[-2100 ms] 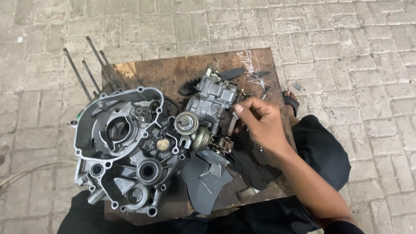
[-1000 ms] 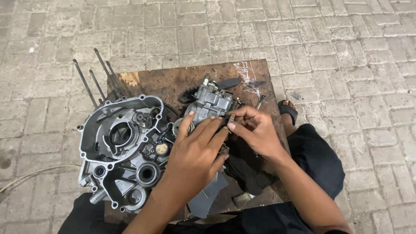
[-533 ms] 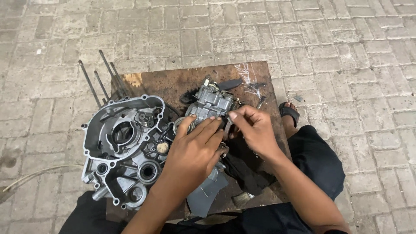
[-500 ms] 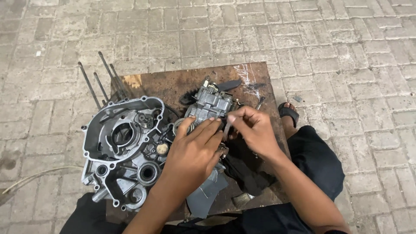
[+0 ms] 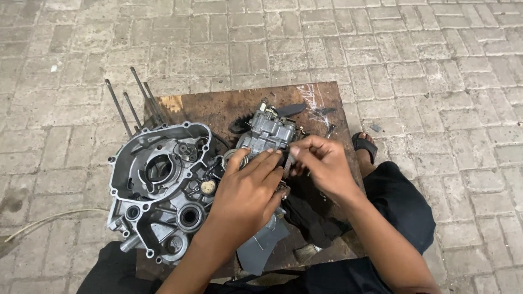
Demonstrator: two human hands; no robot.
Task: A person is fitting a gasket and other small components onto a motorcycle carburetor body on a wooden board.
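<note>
Two bare hands meet over a small cast-metal carburettor (image 5: 268, 133), a lumpy grey body of bosses and ports that stands on a rusty brown board (image 5: 218, 109). Nearest the wearer, the left hand (image 5: 248, 193) lies palm down with its fingers spread flat and loose, fingertips resting against the lower side of the carburettor; it presses rather than clasps, and nothing is closed inside it. Just right of those fingertips, the right hand (image 5: 321, 163) is pinched tight, thumb and forefinger nipped on a small thin grey metal part (image 5: 290, 158) that is held against the carburettor's near edge; what sort of part it is cannot be told.

Under the left wrist a flat grey sheet (image 5: 261, 245) with folded corners sticks out over the board's near edge, and under the right forearm lies a crumpled black cloth (image 5: 310, 218). Left of the left hand sits a big aluminium crankcase half (image 5: 158, 185), dull silver, ribbed, with round bearing bores and a bolt-holed rim. Beyond it, four thin dark steel studs (image 5: 131, 106) stand slanted from its far end. Beyond the grip, past the carburettor, a flat black piece (image 5: 291, 109) lies on the board near white scratch marks. Right of the right hand, a foot in a black sandal (image 5: 364, 146) rests on grey brick paving (image 5: 436, 65) that spreads on all sides.
</note>
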